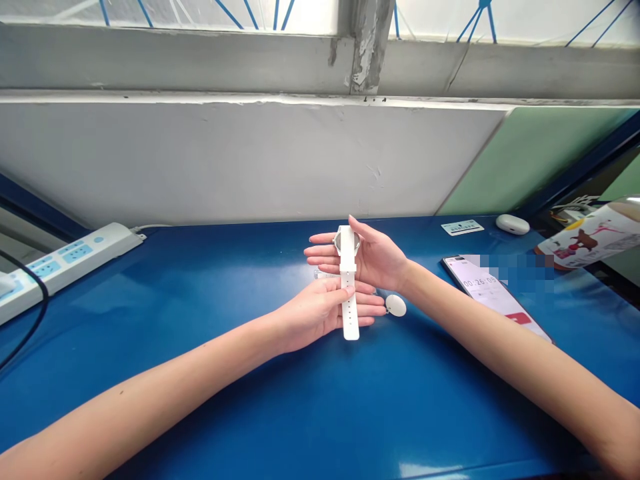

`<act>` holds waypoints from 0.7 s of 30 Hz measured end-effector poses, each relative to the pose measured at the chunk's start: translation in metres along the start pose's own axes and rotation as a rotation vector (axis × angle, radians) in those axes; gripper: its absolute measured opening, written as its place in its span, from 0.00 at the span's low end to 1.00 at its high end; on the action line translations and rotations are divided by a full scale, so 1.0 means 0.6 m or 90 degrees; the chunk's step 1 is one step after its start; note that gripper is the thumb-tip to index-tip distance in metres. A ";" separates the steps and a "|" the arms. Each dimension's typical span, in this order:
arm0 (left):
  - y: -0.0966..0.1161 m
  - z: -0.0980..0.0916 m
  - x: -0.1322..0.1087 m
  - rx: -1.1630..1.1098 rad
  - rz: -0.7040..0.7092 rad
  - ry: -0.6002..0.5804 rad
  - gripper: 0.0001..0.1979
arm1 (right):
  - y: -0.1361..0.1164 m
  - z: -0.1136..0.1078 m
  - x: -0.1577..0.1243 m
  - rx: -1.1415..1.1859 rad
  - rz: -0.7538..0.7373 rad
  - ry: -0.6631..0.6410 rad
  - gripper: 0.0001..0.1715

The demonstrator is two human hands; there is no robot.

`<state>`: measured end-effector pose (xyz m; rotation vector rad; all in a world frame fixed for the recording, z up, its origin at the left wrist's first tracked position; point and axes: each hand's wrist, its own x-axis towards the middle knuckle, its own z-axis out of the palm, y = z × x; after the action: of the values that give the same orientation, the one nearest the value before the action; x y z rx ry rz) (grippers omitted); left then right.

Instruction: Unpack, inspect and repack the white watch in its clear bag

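A wristwatch (349, 313) with a white strap hangs upright between my hands, mid-picture. My left hand (320, 310) is closed on the lower strap, thumb in front and fingers stretched out behind. Behind the watch case, my right hand (373, 257) is open, palm showing and fingers extended to the left. Its thumb points up beside the strap's top; whether the palm bears the watch I cannot tell. A round white disc (395, 305) shows just right of my left fingertips. A small pale item (323, 274) is mostly hidden behind my hands.
On the blue table (310, 413), a white power strip (75, 257) with a black cable (43, 317) lies left. To the right are a phone (493, 293) showing a timer, a card (463, 228), a white earbud case (513, 225) and a tilted bottle (595, 233). A wall stands behind.
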<state>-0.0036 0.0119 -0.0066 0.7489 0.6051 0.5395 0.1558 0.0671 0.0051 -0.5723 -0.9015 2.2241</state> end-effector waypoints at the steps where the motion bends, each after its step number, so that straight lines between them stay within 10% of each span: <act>1: 0.000 0.000 0.000 0.001 0.002 -0.001 0.10 | -0.001 0.001 -0.001 0.000 -0.001 0.002 0.38; 17: 0.005 0.000 0.001 0.001 0.001 0.016 0.11 | -0.001 -0.005 -0.001 0.042 -0.011 -0.002 0.36; 21: 0.006 -0.004 -0.005 -0.062 0.007 -0.120 0.24 | -0.013 -0.009 -0.002 0.098 -0.073 0.084 0.30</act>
<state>-0.0079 0.0134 -0.0047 0.7023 0.3972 0.4977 0.1630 0.0731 0.0076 -0.5733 -0.6729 2.1040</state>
